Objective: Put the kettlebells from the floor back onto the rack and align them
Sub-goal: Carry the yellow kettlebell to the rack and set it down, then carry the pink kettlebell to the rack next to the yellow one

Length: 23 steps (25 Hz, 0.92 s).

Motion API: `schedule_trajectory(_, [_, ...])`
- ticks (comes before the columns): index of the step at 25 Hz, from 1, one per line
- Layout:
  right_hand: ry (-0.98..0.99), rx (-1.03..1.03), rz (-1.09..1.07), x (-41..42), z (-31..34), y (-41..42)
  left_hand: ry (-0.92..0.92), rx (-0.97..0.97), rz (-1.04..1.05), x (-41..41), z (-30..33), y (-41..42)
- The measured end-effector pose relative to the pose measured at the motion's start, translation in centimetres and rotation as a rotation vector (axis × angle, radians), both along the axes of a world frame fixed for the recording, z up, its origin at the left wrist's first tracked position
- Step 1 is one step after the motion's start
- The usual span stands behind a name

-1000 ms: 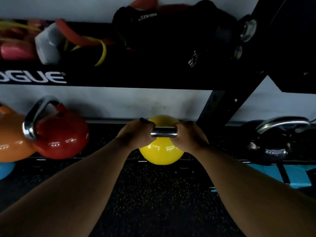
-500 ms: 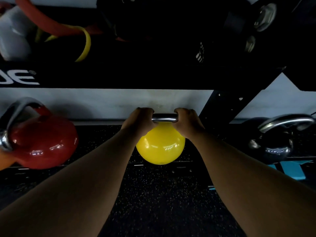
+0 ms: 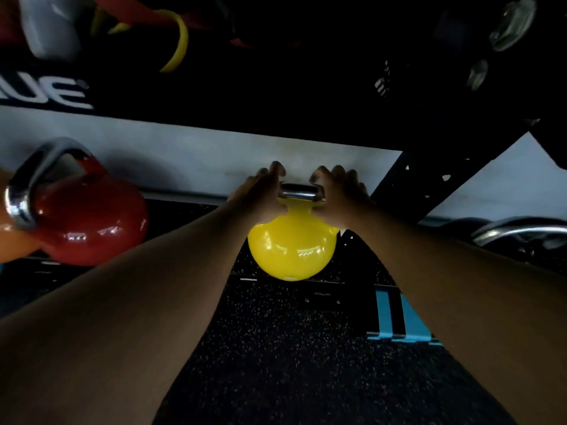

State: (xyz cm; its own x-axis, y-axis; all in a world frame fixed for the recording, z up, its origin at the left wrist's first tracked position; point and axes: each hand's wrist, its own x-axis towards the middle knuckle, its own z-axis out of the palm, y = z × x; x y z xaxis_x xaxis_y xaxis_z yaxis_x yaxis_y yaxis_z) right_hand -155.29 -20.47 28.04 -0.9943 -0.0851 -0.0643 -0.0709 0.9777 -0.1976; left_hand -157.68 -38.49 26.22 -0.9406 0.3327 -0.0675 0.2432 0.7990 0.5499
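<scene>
A yellow kettlebell [image 3: 291, 243] with a chrome handle stands upright on the rack's lower shelf [image 3: 190, 219], near its front edge. My left hand [image 3: 257, 194] and right hand [image 3: 337, 194] flank the two ends of the handle. Their fingers are uncurled and lifted off the bar, while the palms still rest against its sides. To the left on the same shelf sits a red kettlebell [image 3: 89, 222], tilted, with part of an orange kettlebell [image 3: 12, 243] beyond it. A black kettlebell [image 3: 521, 237] is at the right.
The black upper shelf beam [image 3: 245, 118] hangs just above my hands, loaded with bands and dark gear. A black rack upright [image 3: 429, 182] slants right beside my right hand. Speckled rubber floor [image 3: 276, 363] lies below, with a blue object [image 3: 399, 320] at the right.
The yellow kettlebell went up and forward onto the lower shelf. My fists, closed around its handle before, have now uncurled, with the fingers raised off the bar.
</scene>
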Motion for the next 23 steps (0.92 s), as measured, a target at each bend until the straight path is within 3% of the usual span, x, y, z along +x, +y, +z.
schedule_trajectory(5, [0.119, -0.035, 0.378, 2.1, 2.9, -7.6, -0.075, -0.069, 0.198, 6.5, -0.1, -8.6])
schedule_trajectory(11, [-0.024, -0.042, 0.708, 9.4, 0.9, -20.2, -0.279, -0.184, 0.453, 21.3, -0.6, -21.1])
schedule_trajectory(16, [-0.199, -0.007, 1.000, 21.4, -2.2, -32.4, -0.450, -0.127, 0.723, 39.8, -3.5, -30.2])
schedule_trajectory(23, [-0.396, 0.109, 1.444, 47.7, -8.6, -45.4, -0.658, -0.018, 1.233, 74.3, -8.7, -35.1])
